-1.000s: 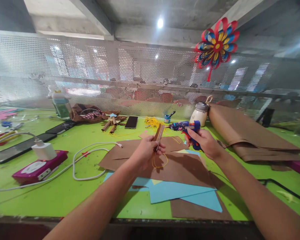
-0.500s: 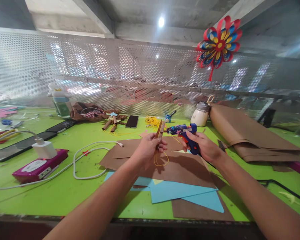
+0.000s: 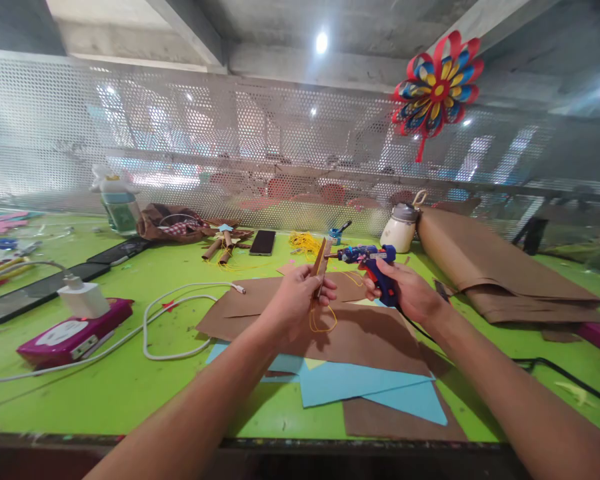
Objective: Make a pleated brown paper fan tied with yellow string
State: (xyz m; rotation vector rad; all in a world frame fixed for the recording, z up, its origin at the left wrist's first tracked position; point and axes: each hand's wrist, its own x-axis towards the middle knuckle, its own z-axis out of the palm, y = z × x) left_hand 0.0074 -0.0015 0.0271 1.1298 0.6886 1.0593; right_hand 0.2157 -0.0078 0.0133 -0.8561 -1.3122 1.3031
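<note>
My left hand (image 3: pixel 303 293) is closed on a folded strip of brown paper (image 3: pixel 321 259), held upright above the sheets. A loop of yellow string (image 3: pixel 324 327) hangs below those fingers. My right hand (image 3: pixel 405 290) grips a blue glue gun (image 3: pixel 375 257), its nozzle pointing left and at or very near the strip; whether it touches I cannot tell. Under both hands lie brown paper sheets (image 3: pixel 370 340), with light blue paper (image 3: pixel 350 383) partly beneath them.
A white cable (image 3: pixel 147 333) curls left beside a purple power strip (image 3: pixel 75 333) with a white charger. Farther back are a phone (image 3: pixel 263 243), yellow string bundle (image 3: pixel 305 244), rolled brown paper pieces (image 3: pixel 225 250), a white bottle (image 3: pixel 399 228) and folded brown paper (image 3: pixel 500 267).
The glue gun's nozzle has shifted very slightly relative to the strip. Both hands keep their holds, and the whole view has moved a little.
</note>
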